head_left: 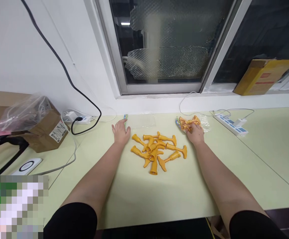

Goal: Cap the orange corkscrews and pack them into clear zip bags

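Note:
A loose pile of yellow plastic corkscrews [156,149], with T-shaped handles and bell-shaped ends, lies on the table between my hands. My left hand [120,131] lies with its fingers outstretched at the coloured end of a flat clear plastic bag [143,121]. On the other side, my right hand [195,132] has its fingers closed on a clear bag of yellow corkscrews [187,122], which also has a coloured end. The fingertips of that hand are partly hidden.
Power strips stand at the left [84,119] and right [231,124], with cables trailing near the wall. An open cardboard box [47,131] and a white charging pad [28,166] are on the left. A yellow carton [263,78] leans at the window.

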The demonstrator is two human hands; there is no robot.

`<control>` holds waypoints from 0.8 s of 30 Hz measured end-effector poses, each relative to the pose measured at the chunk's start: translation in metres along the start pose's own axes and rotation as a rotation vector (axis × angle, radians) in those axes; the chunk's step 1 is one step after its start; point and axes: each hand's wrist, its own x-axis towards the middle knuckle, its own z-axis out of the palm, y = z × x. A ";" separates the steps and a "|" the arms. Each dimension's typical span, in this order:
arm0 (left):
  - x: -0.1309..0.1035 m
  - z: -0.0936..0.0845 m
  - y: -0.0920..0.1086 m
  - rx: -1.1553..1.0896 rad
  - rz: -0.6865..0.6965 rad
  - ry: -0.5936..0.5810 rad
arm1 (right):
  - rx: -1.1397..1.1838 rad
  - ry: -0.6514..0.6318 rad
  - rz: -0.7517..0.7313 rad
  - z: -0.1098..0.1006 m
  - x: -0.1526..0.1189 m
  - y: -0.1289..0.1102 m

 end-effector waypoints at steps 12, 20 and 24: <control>-0.078 -0.036 0.077 -0.515 0.135 0.049 | 0.595 0.248 -0.051 -0.031 -0.063 -0.069; -0.117 -0.039 0.111 -0.599 0.359 0.028 | 0.828 0.175 -0.347 -0.032 -0.129 -0.145; -0.114 -0.049 0.097 -0.353 0.417 0.122 | 0.910 0.026 -0.378 -0.033 -0.137 -0.145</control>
